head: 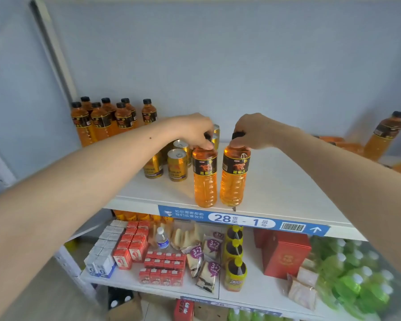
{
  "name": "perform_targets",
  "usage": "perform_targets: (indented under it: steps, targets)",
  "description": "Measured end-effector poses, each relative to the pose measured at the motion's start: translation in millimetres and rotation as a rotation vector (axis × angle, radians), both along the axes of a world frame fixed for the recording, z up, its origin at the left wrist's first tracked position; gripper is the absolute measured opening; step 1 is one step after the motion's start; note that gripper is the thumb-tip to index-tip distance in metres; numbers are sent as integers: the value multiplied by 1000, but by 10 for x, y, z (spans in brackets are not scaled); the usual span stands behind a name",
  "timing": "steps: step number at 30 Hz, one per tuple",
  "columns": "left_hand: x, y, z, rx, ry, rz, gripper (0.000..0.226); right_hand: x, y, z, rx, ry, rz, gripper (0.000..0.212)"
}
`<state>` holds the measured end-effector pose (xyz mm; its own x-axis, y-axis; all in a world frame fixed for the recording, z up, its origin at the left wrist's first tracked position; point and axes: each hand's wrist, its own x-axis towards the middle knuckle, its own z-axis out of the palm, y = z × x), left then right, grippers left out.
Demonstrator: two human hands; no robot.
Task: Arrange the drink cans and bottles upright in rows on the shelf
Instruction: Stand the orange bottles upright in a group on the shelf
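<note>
My left hand (196, 130) grips the neck of one orange bottle (205, 177), fingers curled round the black cap, and my right hand (252, 133) grips the cap of a second orange bottle (234, 176) the same way. Both bottles stand upright and side by side, just touching or nearly so (I cannot tell which), at the front edge of the white top shelf (287, 181), right above the blue shelf label (243, 220).

Just to the left of them, behind my left wrist, stands a cluster of gold cans (177, 164), upright, tops showing. Farther back in the left corner a group of matching orange bottles (107, 119) stands in rows against the wall. At the far right one more bottle (383, 136) stands tilted, with others lying flat beside it.

On the lower shelf (148, 283) sit red cartons (131, 247), snack packets (207, 258), a red box (285, 256) and green bottles (347, 274).
</note>
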<state>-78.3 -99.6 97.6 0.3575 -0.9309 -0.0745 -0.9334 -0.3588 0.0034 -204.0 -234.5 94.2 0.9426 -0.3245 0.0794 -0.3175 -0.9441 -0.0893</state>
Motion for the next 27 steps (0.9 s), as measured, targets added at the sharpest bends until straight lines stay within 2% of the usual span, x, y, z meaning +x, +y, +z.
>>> perform_targets:
  steps: [13, 21, 27]
  targets:
    - [1338, 1671, 47, 1, -86, 177, 31, 1361, 1514, 134, -18, 13, 192, 31]
    - [2430, 2040, 53, -15, -165, 127, 32, 2402, 1929, 103, 14, -67, 100, 28]
    - [2938, 1982, -66, -98, -131, 86, 32, 2949, 1863, 52, -1, -112, -6, 23]
